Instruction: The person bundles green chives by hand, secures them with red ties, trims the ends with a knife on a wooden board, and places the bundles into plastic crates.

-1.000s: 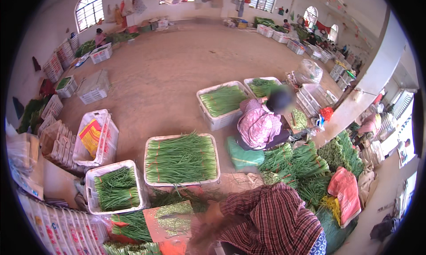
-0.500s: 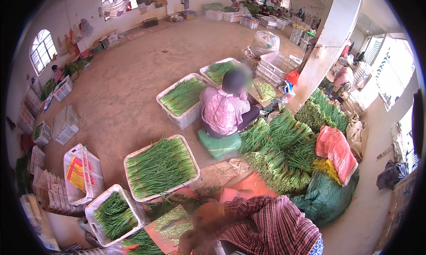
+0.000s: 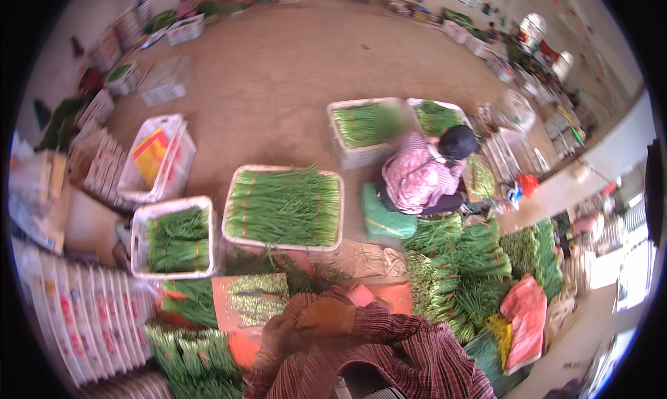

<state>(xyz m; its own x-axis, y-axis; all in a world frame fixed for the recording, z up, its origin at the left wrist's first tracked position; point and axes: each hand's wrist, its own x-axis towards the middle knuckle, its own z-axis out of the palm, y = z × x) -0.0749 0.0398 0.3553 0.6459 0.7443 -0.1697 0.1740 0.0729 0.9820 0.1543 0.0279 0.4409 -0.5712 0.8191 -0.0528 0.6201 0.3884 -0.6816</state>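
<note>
At the lower middle my left hand (image 3: 274,336) and my right hand (image 3: 328,317) are close together in front of my body, in striped sleeves. Both are smeared by motion, so their fingers and anything in them cannot be made out. Just beyond them lies an orange-brown board (image 3: 229,314) strewn with pale green trimmings (image 3: 257,293). Left of the board are loose long green stalks (image 3: 198,303), with tied green bundles (image 3: 191,354) nearer to me. A white crate (image 3: 337,240) filled with banded green stalks stands beyond the board.
A smaller white crate (image 3: 136,246) with green bundles stands at the left, and a stack of white crates (image 3: 87,316) nearer. A co-worker (image 3: 424,173) sits on a green sack (image 3: 385,218) to the right. Heaped green bundles (image 3: 462,260) and a red sack (image 3: 522,319) lie at my right.
The whole view has turned, with the crates now squarer to me and the co-worker farther right in the picture. My hands have drawn together, nearer my body, uncovering more of the board.
</note>
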